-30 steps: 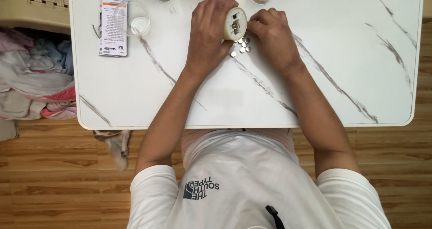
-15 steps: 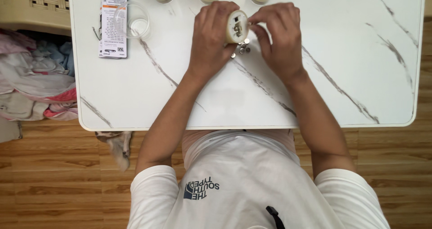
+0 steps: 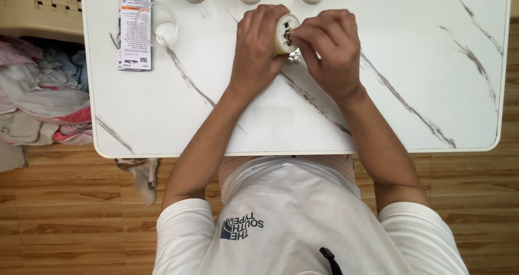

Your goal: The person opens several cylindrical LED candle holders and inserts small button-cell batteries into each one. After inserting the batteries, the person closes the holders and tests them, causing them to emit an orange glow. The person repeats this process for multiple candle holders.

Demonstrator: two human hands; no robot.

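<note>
Cream-coloured candle-shaped cylinder (image 3: 283,33) sits top centre of the frame, gripped by the left hand (image 3: 259,48); the right hand (image 3: 330,48) pinches at its end, small silver button cells (image 3: 293,58) lying on the marble table (image 3: 421,64) just below.

Bright, even light is falling from overhead; the white table (image 3: 411,80) is glaring slightly, shadows are staying faint, everything is looking sharp.

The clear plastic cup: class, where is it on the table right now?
In the head view the clear plastic cup stands at the table's far left, against a printed card, left of the left hand.
</note>
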